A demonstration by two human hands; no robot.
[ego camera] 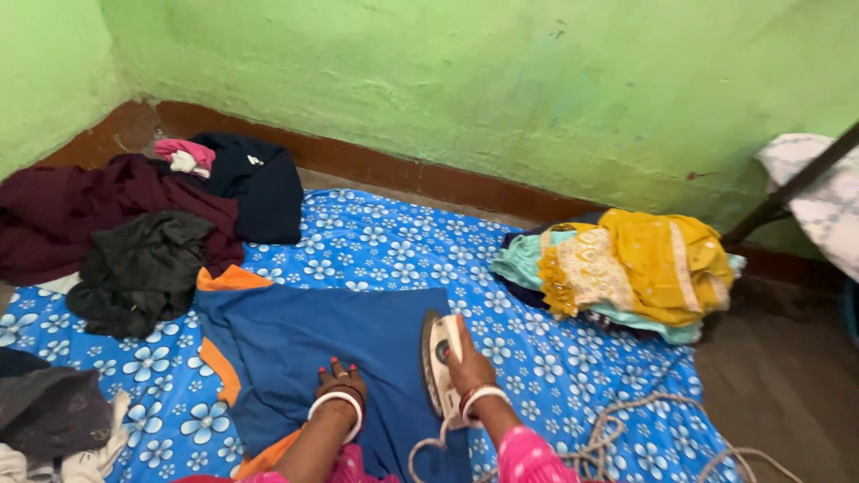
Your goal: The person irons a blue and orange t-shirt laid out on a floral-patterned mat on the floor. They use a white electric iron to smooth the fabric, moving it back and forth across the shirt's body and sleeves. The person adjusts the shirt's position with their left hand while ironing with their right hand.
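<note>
Nearest the camera, the right hand is closed around the handle of a white electric iron, which stands tipped on its edge at the right border of a blue garment with orange trim. The iron's cord loops loosely over the bedding to the right of the wrist. Just beside it, the left hand lies flat and open on the blue cloth, fingers spread, pressing the fabric down; it grips nothing.

The garment is spread on a blue sheet with white flowers that covers the floor. Judging from this, the work goes best if the flat hand keeps the cloth taut and smooth while staying clear of the hot sole, and if the iron is laid fully flat before it slides, moving along the weave and away from the fingers. The cord would be better kept behind the wrist so that it does not drag across the pressed area.

To the left lies a dark grey crumpled garment, and beyond it a maroon cloth, a navy piece and a small pink item. To the right, farther off, sits a folded stack of yellow and teal clothes. Behind everything rises a green wall with a brown base strip.
</note>
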